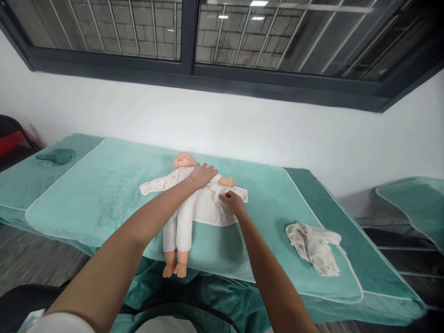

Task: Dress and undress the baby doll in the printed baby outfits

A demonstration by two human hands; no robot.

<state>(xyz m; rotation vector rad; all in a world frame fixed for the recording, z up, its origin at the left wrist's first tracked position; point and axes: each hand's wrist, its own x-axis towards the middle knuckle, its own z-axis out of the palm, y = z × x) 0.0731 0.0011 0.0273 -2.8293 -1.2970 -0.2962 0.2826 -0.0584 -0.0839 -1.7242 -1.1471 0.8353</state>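
A baby doll [184,226] in white trousers lies on its back, head toward the wall and bare feet at the near edge. Under it is a pale printed baby jacket [208,213], spread open to the right. One jacket sleeve [152,186] covers the doll's arm on the left side; the arm on the right is bare at the forearm, beside the other sleeve. My left hand [203,175] lies with fingers outstretched on the doll's upper chest near the shoulder. Thumb and finger of my right hand [233,202] are pinched at the jacket's right part, just below the doll's bare hand.
A light green mat [114,194] covers the padded table under the doll. At the right lies a crumpled printed cloth [314,247]. A dark green pad [56,156] rests at the far left. The white wall and barred window stand behind; a shelf [388,245] is at right.
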